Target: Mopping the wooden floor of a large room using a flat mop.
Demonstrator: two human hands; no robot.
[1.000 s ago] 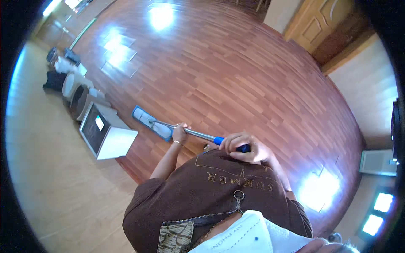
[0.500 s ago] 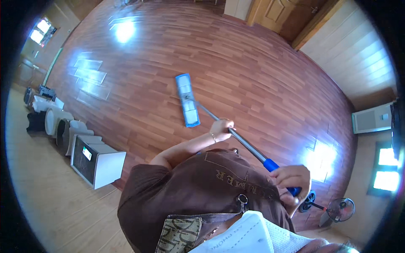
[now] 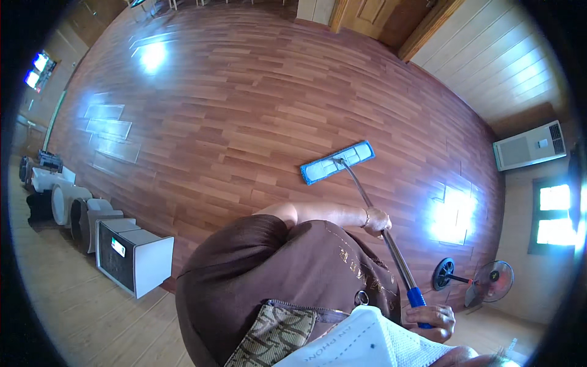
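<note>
A flat mop (image 3: 321,169) with a blue-edged, pale rectangular head lies on the wood-look floor in front of me. Its silver pole slants down to the right, toward my body. Midway along the pole, my left hand (image 3: 377,221) is wrapped round the metal tube, with a bracelet at the wrist. Lower down, near the pole's top end, my right hand (image 3: 433,321) is closed round the blue handle grip (image 3: 416,298). Part of the grip is hidden behind those fingers.
Along the left wall stand a white cabinet-like box (image 3: 153,263) and several light-coloured objects. A standing fan (image 3: 493,281) with a round black base (image 3: 444,273) is at the right. Beyond it, a white appliance (image 3: 531,147) stands by the wall. A wooden door (image 3: 373,18) is at the far side.
The mop head has swung to the right and turned from nearly upright to crosswise. Both hands have moved lower with the pole, the left one also to the right.
</note>
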